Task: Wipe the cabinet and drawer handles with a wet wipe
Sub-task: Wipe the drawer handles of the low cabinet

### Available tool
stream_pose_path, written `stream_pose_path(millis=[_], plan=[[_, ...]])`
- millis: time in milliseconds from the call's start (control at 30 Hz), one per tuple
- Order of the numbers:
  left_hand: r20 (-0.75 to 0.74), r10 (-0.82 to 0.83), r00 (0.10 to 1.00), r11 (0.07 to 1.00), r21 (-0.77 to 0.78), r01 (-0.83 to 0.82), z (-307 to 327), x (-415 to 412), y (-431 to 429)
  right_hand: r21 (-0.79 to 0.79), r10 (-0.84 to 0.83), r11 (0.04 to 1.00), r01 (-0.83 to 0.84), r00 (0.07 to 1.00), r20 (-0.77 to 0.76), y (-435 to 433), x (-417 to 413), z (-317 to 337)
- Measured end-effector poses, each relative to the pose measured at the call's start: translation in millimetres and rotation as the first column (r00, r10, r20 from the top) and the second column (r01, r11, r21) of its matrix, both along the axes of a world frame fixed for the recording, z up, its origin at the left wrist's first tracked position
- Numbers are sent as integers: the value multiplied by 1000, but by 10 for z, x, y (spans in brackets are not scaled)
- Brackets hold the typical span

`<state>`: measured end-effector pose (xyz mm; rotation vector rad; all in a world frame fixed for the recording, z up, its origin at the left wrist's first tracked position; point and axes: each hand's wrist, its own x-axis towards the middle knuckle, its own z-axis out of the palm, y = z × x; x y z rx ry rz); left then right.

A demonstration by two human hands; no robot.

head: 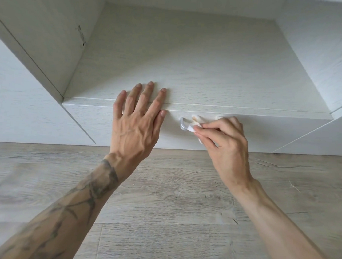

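So the left hand [136,119] is just lying flat, fingers spread, holding nothing, resting over the top edge of the white drawer front [265,132], left of the handle. The right hand [225,140] is pinched tight on a crumpled wet wipe [195,122], pressing it against the silver drawer handle [183,125], whose left end pokes out while the rest is covered. The open cabinet shelf [189,61] sits farther back, and the wood-look floor [172,208] is nearest.
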<state>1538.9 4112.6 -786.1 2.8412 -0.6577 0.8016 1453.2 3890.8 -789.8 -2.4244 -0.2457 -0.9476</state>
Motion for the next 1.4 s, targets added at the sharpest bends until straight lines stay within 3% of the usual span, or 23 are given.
stream_pose_path(millis=[100,267,433,633,767,933,1100,1300,1400], plan=[[-13,3,1000,1000,-2,-3,10,-3,-2,17,-42,999,42,999,8,-25,-18,-6],[-6,2,1000,1000,5,-2,23,-11,3,-28,32,999,-32,999,-2,122,81,25],[-17,1,1000,1000,-1,-1,22,-16,-5,25,-73,997,73,997,16,11,-11,1],[-6,0,1000,1000,10,0,-7,7,6,-49,-6,999,7,1000,23,56,35,25],[2,3,1000,1000,7,-3,-21,13,0,19,-70,997,70,996,46,89,1,4],[22,7,1000,1000,11,-7,-20,16,7,8,21,1000,-22,999,29,241,95,17],[-13,2,1000,1000,13,-1,-21,20,9,22,-73,997,73,997,30,-32,-62,-11],[-30,11,999,1000,14,-11,-7,10,5,326,-123,937,128,992,-34,-7,-175,122],[-24,5,1000,1000,9,-5,-3,3,7,325,-77,938,120,987,-142,12,-177,171]])
